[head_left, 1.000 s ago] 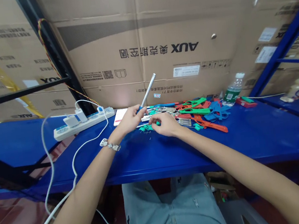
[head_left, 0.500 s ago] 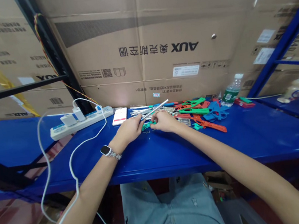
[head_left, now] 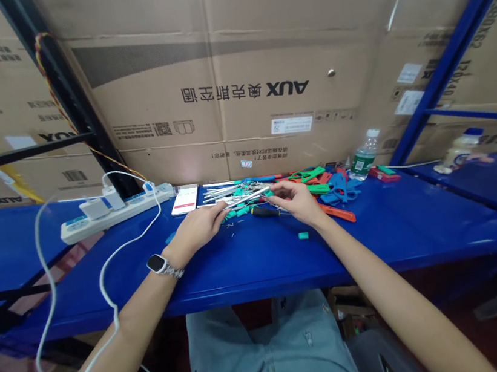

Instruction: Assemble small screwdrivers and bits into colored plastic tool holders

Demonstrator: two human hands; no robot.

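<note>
Silver rod [head_left: 246, 199] is pinched in the fingers of left hand [head_left: 199, 226] and right hand [head_left: 300, 202]

The slim rod [head_left: 247, 197] at centre looks like smooth, shiny metal; the blue worktop [head_left: 241, 266] is glossy. The far-right bottle [head_left: 365, 157] is clear plastic, the power strip [head_left: 130, 210] at left smooth white plastic. The far carton [head_left: 145, 99] is matt cardboard, the near trousers [head_left: 270, 354] matt denim.

Silvery link-band watch [head_left: 164, 265] (dark, squarish dial [head_left: 155, 263]); pale blue jeans [head_left: 234, 352], small scattered motifs [head_left: 308, 338].
</note>
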